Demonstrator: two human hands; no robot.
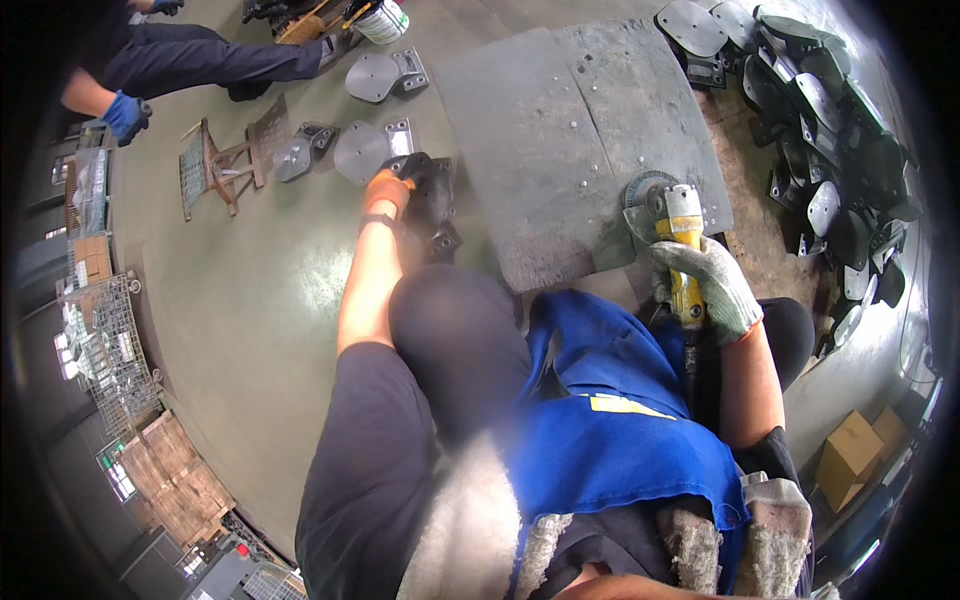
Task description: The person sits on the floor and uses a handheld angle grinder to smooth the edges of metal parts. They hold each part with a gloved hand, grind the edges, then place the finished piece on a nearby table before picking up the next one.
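Observation:
My left hand [388, 192], in an orange glove, reaches out beside the board's left edge. Its fingers are closed on a dark metal bracket [432, 190], though the bracket partly hides them. Wrapped round the yellow body of an angle grinder [684, 215] is my right hand [715, 280], in a pale knitted glove. The grinder's disc and guard [650, 195] sit over the right part of a worn, dark flat board [530, 130]. Left of the bracket, a metal piece with a rounded plate [361, 152] lies on the floor. A smaller dark block [444, 240] lies nearer my knee.
A heap of rounded metal plates with brackets [822, 150] lies at the right. More such pieces [374, 77] and a rusty metal frame [225, 165] lie left. A co-worker's blue-gloved hand [126, 117] and a white bucket [382, 20] are beyond. Cardboard boxes [850, 452] stand lower right.

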